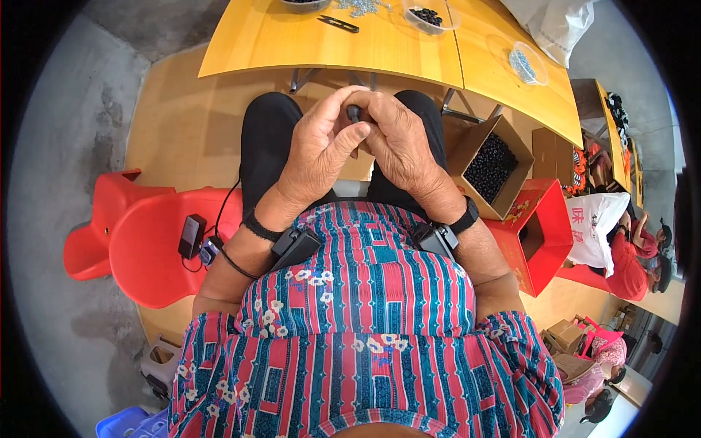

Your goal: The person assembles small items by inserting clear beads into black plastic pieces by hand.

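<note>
Above my lap, in front of the table edge, my left hand point(315, 146) and my right hand point(398, 135) are brought together with fingers curled and thumbs nearly meeting. Between them shows a small black round-headed piece point(354, 113), pinched by the fingers of both hands. Its lower part is hidden by my thumbs, so its exact kind cannot be told. On the yellow table point(263, 44) beyond lie black thread snips point(339, 24). A transparent bowl point(450, 18) of small black pieces stands to their right.
Right of my knees, a cardboard box point(467, 157) holds many black pieces, beside a red box point(548, 233). A tub of pale bits point(526, 66) stands on the table's right. A red chair point(153, 241) with a cabled black device point(191, 235) is at left. Other people sit far right.
</note>
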A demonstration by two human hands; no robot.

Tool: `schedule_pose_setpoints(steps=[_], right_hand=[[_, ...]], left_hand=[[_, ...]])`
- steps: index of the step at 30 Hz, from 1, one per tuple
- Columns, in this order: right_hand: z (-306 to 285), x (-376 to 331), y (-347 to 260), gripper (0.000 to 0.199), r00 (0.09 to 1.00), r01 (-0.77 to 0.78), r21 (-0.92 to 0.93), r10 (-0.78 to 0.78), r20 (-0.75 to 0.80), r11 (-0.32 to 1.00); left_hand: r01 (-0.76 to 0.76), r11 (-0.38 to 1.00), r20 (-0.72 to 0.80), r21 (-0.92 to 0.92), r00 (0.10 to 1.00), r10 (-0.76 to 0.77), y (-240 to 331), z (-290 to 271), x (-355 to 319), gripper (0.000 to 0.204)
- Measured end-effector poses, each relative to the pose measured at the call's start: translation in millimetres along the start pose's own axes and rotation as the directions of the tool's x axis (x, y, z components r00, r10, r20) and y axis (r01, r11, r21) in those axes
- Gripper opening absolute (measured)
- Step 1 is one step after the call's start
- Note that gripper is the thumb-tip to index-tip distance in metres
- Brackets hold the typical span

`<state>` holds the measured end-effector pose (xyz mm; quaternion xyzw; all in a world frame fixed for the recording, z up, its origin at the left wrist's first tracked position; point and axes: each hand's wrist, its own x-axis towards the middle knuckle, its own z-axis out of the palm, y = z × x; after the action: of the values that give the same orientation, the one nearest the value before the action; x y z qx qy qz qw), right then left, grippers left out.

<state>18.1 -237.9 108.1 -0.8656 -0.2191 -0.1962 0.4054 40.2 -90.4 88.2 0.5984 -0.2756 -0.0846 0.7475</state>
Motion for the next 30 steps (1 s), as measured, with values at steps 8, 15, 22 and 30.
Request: schedule_pose_setpoints(steps=[8, 15, 22, 30], right_hand=[[0, 1, -2, 0.02, 0.999, 0.053, -0.051, -0.052, 0.012, 0.997], [-1, 2, -4, 0.024, 0.998, 0.003, -0.005, -0.003, 0.063, 1.0], [5, -2, 6, 0.016, 0.996, -0.089, 0.101, 0.092, -0.019, 0.991], [-2, -11, 21, 0.027, 0.883, -0.435, 0.798, 0.37, 0.288, 0.418]], left_hand=[[-0.006, 1.0, -0.026, -0.013, 1.0, 0.006, 1, 2, -2, 0.037], [-0.011, 1.0, -0.061, 0.014, 0.998, 0.012, 2, 4, -1, 0.03], [0.005, 1.0, -0.101, 0.018, 0.995, -0.003, -6, 9, 3, 0.027], [0.149, 0.915, -0.022, -0.375, 0.985, -0.17, -9, -2, -1, 0.039]])
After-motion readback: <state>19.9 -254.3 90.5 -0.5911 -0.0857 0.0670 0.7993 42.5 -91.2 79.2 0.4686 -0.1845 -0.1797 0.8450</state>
